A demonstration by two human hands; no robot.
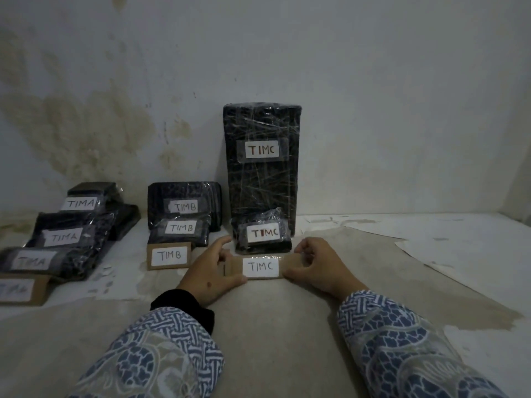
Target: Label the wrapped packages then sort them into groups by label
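Observation:
A small brown cardboard package labelled TIMC (261, 267) lies on the floor in front of me. My left hand (211, 272) grips its left end and my right hand (317, 265) grips its right end, fingers curled round it. Just behind it sits a small black wrapped package labelled TIMC (263, 232), and behind that a tall black wrapped package labelled TIMC (262, 165) stands against the wall. Three packages labelled TIMB (178, 225) form a group to the left. Several packages labelled TIMA (63, 237) lie at the far left.
A stained wall (373, 96) closes off the back. The floor (273, 326) is bare concrete with white paper sheets (445, 245) at the right. My patterned sleeves fill the bottom of the view.

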